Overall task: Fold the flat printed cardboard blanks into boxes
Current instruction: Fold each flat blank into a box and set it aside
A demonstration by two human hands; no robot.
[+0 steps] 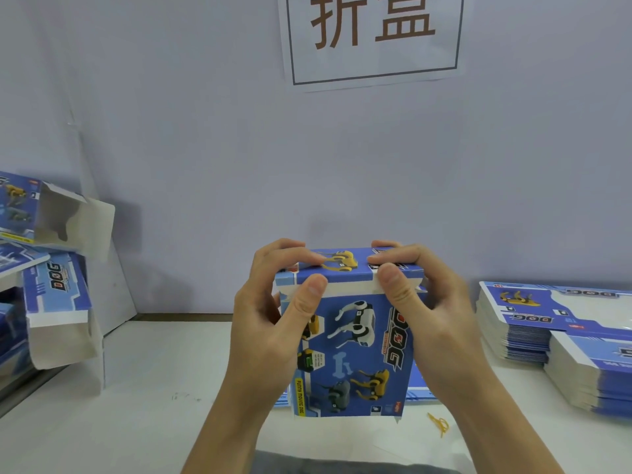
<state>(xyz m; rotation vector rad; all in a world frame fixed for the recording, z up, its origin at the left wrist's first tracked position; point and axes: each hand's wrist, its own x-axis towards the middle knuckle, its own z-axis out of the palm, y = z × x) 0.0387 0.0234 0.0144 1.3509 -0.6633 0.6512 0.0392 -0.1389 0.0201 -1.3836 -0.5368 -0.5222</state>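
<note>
A blue printed box (355, 354) with robot dog pictures stands upright above the white table, held between both hands. My left hand (273, 313) grips its upper left corner, thumb on the front fold and fingers over the top flap. My right hand (424, 302) grips the upper right corner the same way, thumb pressing the white edge of the top flap. The top flap lies folded down over the box. A tall stack of flat blanks (533, 323) sits at the right.
Folded boxes (54, 285) with open ends pile up at the left against the wall. A second stack of blanks (595, 374) lies at the far right. A yellow rubber band (439, 424) lies on the table. A paper sign (372, 35) hangs on the wall.
</note>
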